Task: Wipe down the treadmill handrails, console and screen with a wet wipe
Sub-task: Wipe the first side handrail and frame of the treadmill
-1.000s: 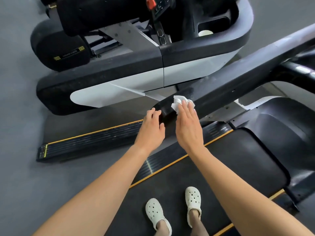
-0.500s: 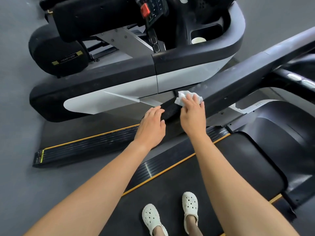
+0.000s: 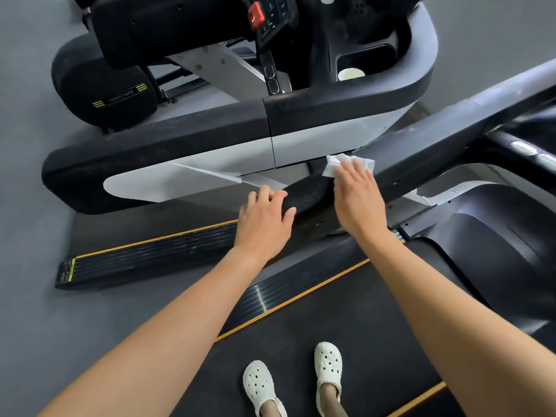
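Note:
The black left handrail [image 3: 451,130] of my treadmill runs from the upper right down to its rounded end [image 3: 307,194] at mid-frame. My left hand [image 3: 264,218] grips that rounded end, thumb on the near side. My right hand [image 3: 358,197] presses a white wet wipe [image 3: 334,165] flat on the rail just beyond the end, fingers straight over the wipe. The wipe sticks out past my fingertips. My own treadmill's console and screen are out of frame.
A second treadmill stands to the left, with a black-and-white handrail [image 3: 210,145], a console with a red stop button [image 3: 255,15] and a cup [image 3: 350,74] in its holder. My feet in white clogs [image 3: 328,365] stand on the black belt [image 3: 346,326]. Grey floor lies left.
My right hand has slid the wipe further up the handrail, away from the rounded end. My left hand has stayed on the end, which now shows between the hands.

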